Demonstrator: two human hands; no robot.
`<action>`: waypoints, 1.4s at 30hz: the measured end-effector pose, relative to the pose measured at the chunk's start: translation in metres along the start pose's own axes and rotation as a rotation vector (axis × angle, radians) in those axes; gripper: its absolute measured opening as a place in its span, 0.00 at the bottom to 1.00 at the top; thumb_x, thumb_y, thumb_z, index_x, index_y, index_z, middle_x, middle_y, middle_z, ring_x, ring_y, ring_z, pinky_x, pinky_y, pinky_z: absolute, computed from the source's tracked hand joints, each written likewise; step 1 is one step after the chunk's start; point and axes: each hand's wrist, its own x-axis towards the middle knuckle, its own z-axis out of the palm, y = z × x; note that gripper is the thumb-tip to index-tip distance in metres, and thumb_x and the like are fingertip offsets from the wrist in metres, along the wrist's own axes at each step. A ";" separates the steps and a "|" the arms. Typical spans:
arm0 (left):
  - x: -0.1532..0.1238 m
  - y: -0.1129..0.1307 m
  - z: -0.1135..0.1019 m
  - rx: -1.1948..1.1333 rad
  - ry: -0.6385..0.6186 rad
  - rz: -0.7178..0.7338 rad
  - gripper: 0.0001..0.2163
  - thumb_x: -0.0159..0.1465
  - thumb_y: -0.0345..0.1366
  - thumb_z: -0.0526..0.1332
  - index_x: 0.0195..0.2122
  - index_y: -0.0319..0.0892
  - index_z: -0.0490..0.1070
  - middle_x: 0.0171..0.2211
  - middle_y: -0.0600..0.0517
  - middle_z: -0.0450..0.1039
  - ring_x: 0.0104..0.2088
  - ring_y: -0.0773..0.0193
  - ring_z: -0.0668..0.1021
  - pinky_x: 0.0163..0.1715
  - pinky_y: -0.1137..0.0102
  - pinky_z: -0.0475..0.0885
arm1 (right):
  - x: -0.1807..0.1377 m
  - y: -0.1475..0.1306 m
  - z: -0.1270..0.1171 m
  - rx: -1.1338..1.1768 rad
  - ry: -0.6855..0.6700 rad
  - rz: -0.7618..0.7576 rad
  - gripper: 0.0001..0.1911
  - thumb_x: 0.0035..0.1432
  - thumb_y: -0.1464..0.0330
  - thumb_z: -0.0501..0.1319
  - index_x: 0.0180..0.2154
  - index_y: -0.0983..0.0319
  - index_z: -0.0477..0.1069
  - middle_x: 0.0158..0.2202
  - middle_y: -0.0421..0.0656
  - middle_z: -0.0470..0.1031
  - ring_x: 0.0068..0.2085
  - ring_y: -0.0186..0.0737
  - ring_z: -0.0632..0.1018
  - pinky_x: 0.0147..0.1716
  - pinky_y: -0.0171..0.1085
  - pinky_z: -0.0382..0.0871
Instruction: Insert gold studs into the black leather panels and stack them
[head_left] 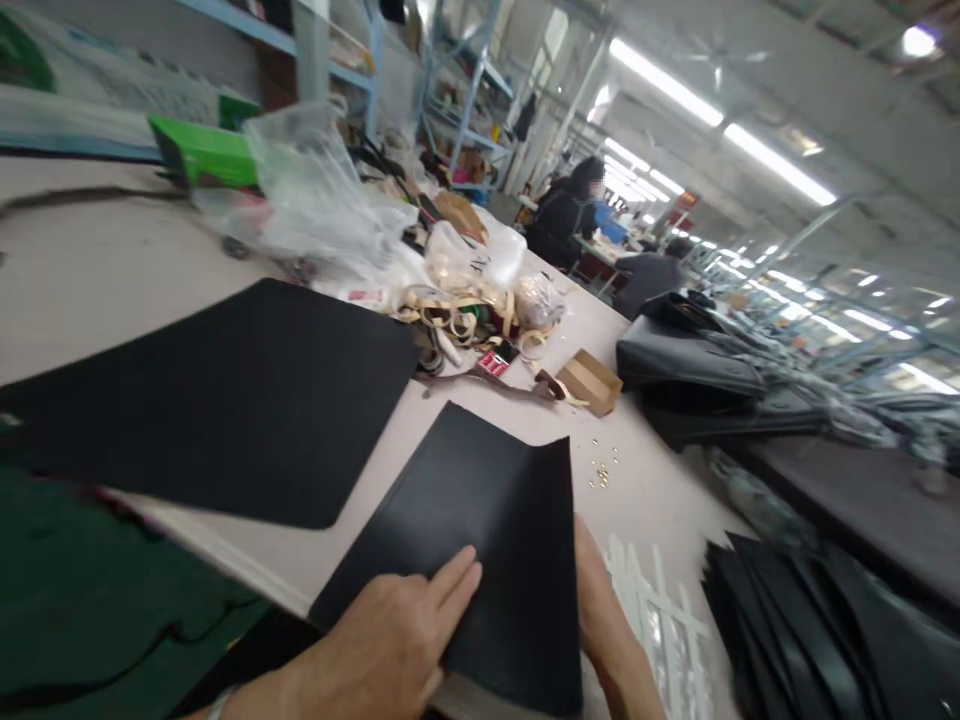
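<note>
A black leather-like panel [465, 500] lies in front of me on the pale table, its right side bent upward. My left hand [405, 620] rests on the face of this panel, fingers stretched out and lying flat. At the raised right edge is my right hand [604, 610], partly behind the panel; its fingers are hidden, so their grip does not show. To the left lies a second, larger black panel [225, 400], flat and reaching over the table's front edge.
Small brass-coloured pieces [602, 473] lie near an open cardboard box [590, 382]. White strips [660, 620] sit right of my right hand. Stacked black panels [810, 630] and black bags [697, 370] stand farther right. Tape coils [457, 315] and plastic bags [322, 200] are behind. People sit beyond.
</note>
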 end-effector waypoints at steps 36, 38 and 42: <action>-0.005 -0.011 0.018 0.027 0.220 0.122 0.30 0.60 0.47 0.65 0.58 0.33 0.66 0.58 0.41 0.71 0.37 0.56 0.78 0.31 0.62 0.72 | 0.045 0.016 -0.018 -0.157 -0.262 0.239 0.21 0.62 0.56 0.56 0.44 0.64 0.78 0.34 0.46 0.81 0.34 0.43 0.80 0.34 0.36 0.70; -0.006 -0.010 0.017 0.034 0.218 0.124 0.28 0.61 0.47 0.64 0.58 0.33 0.66 0.55 0.40 0.73 0.37 0.56 0.77 0.30 0.62 0.71 | 0.022 -0.011 0.001 0.030 -0.319 0.182 0.18 0.61 0.56 0.58 0.40 0.63 0.78 0.32 0.45 0.80 0.33 0.42 0.78 0.34 0.37 0.69; -0.006 -0.011 0.019 0.034 0.224 0.155 0.26 0.63 0.47 0.61 0.56 0.33 0.67 0.51 0.41 0.74 0.36 0.55 0.76 0.28 0.61 0.70 | 0.002 -0.051 0.022 -0.049 -0.381 0.066 0.10 0.62 0.64 0.58 0.36 0.59 0.78 0.33 0.41 0.79 0.34 0.39 0.77 0.37 0.36 0.67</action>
